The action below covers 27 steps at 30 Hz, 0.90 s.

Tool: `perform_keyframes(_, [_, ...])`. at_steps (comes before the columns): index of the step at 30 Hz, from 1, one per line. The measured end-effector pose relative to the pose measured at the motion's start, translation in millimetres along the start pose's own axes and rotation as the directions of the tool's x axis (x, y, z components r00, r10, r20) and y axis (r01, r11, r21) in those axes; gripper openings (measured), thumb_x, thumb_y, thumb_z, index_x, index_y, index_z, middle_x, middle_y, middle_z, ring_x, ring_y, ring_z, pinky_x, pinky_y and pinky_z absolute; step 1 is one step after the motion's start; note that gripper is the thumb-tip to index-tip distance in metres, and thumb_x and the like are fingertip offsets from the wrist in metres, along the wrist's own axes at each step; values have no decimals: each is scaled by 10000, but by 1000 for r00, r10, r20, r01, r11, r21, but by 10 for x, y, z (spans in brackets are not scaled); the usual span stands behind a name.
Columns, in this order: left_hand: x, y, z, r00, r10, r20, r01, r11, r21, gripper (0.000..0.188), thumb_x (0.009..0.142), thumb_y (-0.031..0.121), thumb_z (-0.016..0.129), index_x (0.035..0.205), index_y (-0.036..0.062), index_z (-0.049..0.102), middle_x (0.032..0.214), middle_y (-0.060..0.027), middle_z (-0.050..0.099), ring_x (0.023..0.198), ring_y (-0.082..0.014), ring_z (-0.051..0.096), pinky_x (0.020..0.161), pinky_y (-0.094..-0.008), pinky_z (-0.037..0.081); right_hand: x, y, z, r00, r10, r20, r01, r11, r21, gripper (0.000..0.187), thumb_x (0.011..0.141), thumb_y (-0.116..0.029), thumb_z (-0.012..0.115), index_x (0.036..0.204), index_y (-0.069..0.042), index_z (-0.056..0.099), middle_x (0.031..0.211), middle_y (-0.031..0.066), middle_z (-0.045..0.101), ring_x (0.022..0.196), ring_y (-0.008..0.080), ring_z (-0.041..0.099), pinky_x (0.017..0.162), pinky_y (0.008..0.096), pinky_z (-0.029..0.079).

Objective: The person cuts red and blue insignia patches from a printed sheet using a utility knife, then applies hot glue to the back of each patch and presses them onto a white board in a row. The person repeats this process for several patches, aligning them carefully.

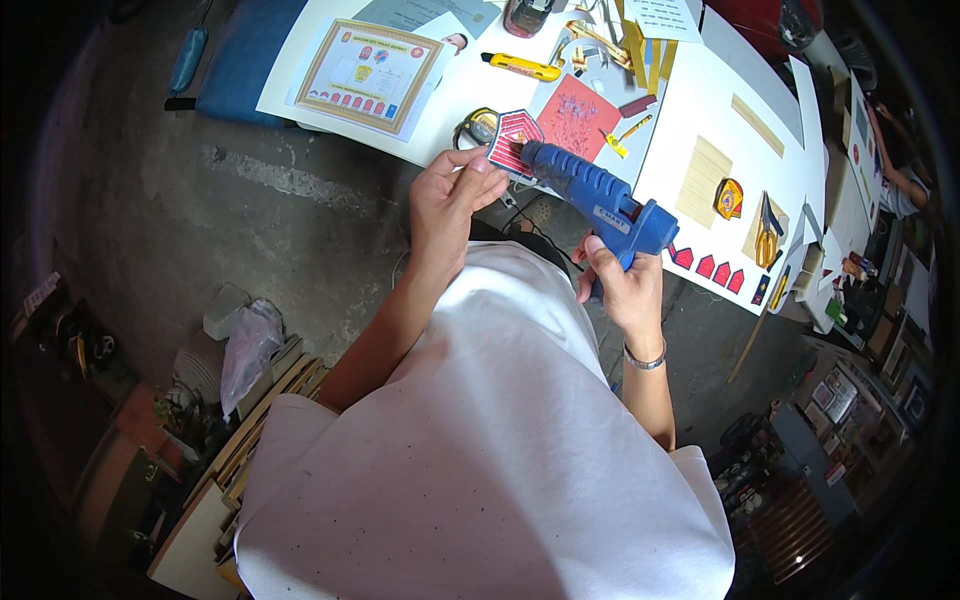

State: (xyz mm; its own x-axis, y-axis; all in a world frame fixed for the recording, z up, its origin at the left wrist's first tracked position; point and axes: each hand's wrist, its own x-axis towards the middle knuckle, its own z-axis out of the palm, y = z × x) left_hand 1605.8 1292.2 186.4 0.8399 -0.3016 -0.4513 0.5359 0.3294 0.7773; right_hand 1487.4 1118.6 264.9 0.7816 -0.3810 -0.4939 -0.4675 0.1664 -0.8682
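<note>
Pinched between the thumb and fingers of my left hand (450,200) is a small red and white striped badge (513,140), pointed at one end. My right hand (625,280) is wrapped round the handle of a blue glue gun (590,195). The gun's dark nozzle points left and lies over the badge; whether it touches the surface I cannot tell. A tape measure (477,128) sits on the white table just behind the badge. To the right of it lies a red-pink square sheet (575,115) with a rough, marked surface.
On the white table (430,135) lie a gold-bordered certificate (368,75), a yellow cutter knife (522,67) and gold strips. The right-hand board holds a round-edged patch (729,198), yellow-handled pliers (768,235) and several small red badges (705,267). A blue seat (245,70) stands at left.
</note>
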Motion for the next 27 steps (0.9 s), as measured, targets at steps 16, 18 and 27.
perform_keyframes(16, [14,32,8,1000,14,-9,-14,999,-41,214,1042,90,590,1169,-82,592,1101,-226,701,1035,-311,730,951,-425,612,-18,45,-34,1000,9,-23,-9,1000,10,240,913,-83,678,1061,87,595,762,83,651,469,134,610,419,259,469])
perform_keyframes(18, [14,32,12,1000,12,-10,-13,999,-42,216,1042,90,589,1171,-83,592,1102,-226,700,1035,-312,730,952,-425,612,-16,46,-39,1000,15,-25,-14,1000,11,242,912,-82,679,1063,87,594,768,83,653,469,134,609,419,258,471])
perform_keyframes(27, [58,21,-22,999,32,-26,-33,999,-44,240,1034,112,613,1170,-86,596,1080,-211,701,1015,-300,734,938,-420,617,-87,45,-53,1000,10,18,-9,999,-32,215,897,-66,676,1041,68,589,760,63,641,471,124,604,435,260,470])
